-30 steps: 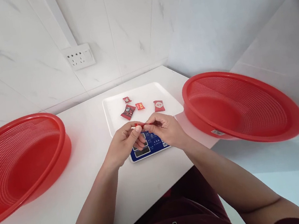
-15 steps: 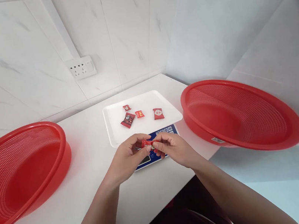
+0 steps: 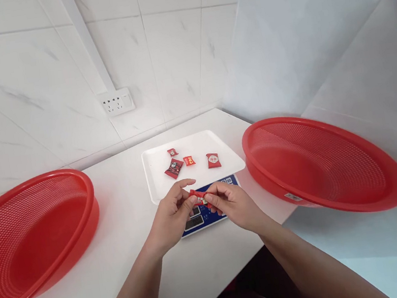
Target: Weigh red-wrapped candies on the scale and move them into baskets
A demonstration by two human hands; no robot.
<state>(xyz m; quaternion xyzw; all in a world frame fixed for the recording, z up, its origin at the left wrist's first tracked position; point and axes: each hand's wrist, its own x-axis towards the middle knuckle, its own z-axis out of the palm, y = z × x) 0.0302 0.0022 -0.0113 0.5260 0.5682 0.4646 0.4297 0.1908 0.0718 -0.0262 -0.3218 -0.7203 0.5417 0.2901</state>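
Turned since a second ago, a red candy packet [image 3: 201,198] shows more of its printed face above a digital scale [image 3: 213,216]. The left hand's [image 3: 173,217] grip pinches one end, the right hand's [image 3: 236,206] the other. Four other packets [image 3: 174,168] lie on the white tray [image 3: 159,187]; red perforated baskets [image 3: 314,176] flank it.

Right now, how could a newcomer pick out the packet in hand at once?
Find the white tray between two red baskets. Nearer the wearer, over a blue panel, the left hand and right hand hold one small red packet. Four other packets lie on the tray; only this one is held.
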